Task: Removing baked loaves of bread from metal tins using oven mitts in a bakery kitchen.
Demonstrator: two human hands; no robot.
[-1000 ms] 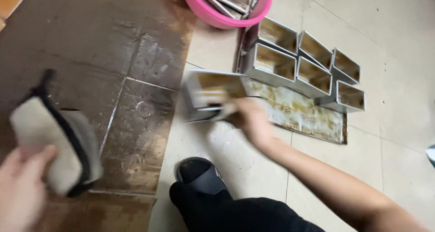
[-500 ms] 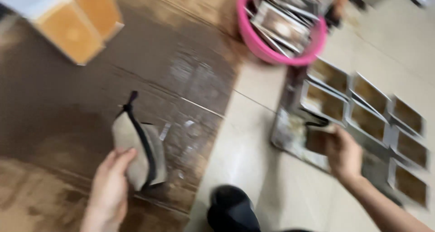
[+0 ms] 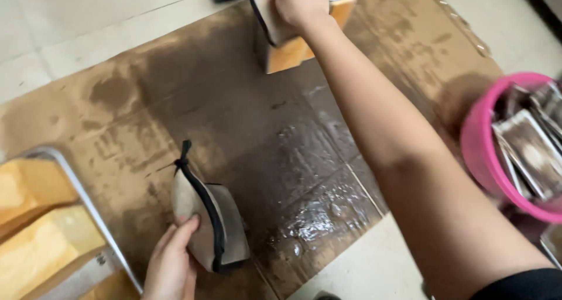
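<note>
A beige oven mitt (image 3: 206, 224) with black trim lies on the stained, wet cardboard (image 3: 281, 153) spread over the floor, and the left hand (image 3: 171, 264) closes loosely on its near edge, fingers curled over the cloth. The right hand (image 3: 300, 1) stretches far ahead, clamped through a second mitt (image 3: 270, 20) on a bread tin (image 3: 304, 39). Golden loaves (image 3: 35, 230) sit just left of the left hand, and a pink basin (image 3: 481, 153) of tins stands right of the outstretched arm.
</note>
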